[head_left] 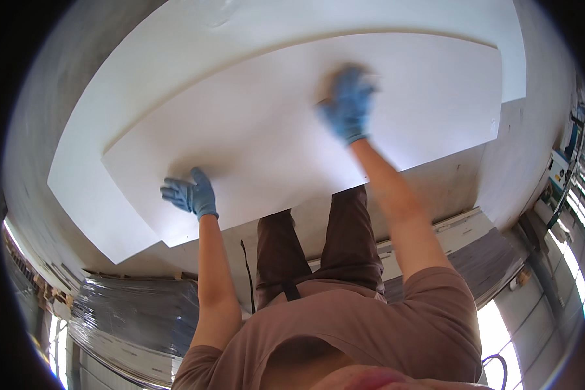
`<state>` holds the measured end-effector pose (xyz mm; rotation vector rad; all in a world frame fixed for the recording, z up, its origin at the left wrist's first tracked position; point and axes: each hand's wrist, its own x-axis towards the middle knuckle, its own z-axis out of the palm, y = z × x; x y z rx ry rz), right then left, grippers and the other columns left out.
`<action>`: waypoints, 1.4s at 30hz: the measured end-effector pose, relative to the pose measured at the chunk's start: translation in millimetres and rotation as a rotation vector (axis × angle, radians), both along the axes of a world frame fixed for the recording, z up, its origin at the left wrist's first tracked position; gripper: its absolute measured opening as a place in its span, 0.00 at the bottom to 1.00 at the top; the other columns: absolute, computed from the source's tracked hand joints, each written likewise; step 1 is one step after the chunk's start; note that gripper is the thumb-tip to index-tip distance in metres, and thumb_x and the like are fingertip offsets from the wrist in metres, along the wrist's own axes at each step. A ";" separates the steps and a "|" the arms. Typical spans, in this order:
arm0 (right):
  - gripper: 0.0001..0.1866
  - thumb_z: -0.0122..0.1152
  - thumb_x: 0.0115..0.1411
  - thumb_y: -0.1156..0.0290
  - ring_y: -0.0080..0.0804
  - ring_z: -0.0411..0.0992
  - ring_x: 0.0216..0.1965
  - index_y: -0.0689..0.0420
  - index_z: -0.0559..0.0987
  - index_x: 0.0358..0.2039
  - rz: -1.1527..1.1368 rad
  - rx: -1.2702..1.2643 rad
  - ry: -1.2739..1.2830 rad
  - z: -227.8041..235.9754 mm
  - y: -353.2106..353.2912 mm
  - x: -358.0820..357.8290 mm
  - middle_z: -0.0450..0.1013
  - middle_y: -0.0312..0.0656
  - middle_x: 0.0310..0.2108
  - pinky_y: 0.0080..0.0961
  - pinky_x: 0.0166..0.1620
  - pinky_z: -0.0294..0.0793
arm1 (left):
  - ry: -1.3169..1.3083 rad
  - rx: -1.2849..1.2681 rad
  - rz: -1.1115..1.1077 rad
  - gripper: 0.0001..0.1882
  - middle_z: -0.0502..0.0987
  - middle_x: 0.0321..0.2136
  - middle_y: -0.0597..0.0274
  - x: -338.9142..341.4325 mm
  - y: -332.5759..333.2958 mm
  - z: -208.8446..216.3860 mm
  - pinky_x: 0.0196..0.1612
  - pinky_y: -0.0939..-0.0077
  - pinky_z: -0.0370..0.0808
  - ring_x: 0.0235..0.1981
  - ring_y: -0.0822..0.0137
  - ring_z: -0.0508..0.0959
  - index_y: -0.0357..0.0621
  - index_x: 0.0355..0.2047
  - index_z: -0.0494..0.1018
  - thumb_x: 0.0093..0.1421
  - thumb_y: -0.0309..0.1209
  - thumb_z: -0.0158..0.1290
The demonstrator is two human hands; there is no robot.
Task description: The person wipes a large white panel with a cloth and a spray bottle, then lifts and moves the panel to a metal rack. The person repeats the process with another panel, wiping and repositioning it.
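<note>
A white flat panel (429, 84) with a curved far edge lies in front of me, on top of a larger white sheet (136, 84). Gloved in blue, my left hand (194, 195) rests on the panel near its left end, fingers spread and nothing in them. My right hand (348, 107), in a matching glove, is over the panel right of its middle. Motion smears its fingers. A small pale patch shows beside the fingertips, but I cannot make out whether it is something held.
Beneath the sheets is a grey surface (507, 153). A stack wrapped in clear plastic (133, 312) stands behind on the left, and another low stack (461, 257) at the right. Equipment with a pale box (558, 168) is at the far right.
</note>
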<state>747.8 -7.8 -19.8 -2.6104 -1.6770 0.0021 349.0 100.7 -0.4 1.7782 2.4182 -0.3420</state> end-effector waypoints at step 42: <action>0.43 0.63 0.53 0.35 0.56 0.56 0.69 0.55 0.71 0.59 -0.234 0.253 -0.109 -2.0 13.3 359.0 0.61 0.53 0.65 0.70 0.67 0.48 | -0.066 -0.509 -0.103 0.85 0.28 0.73 0.29 357.0 13.6 -3.8 0.76 0.52 0.35 0.76 0.36 0.29 0.25 0.71 0.25 0.40 0.71 0.69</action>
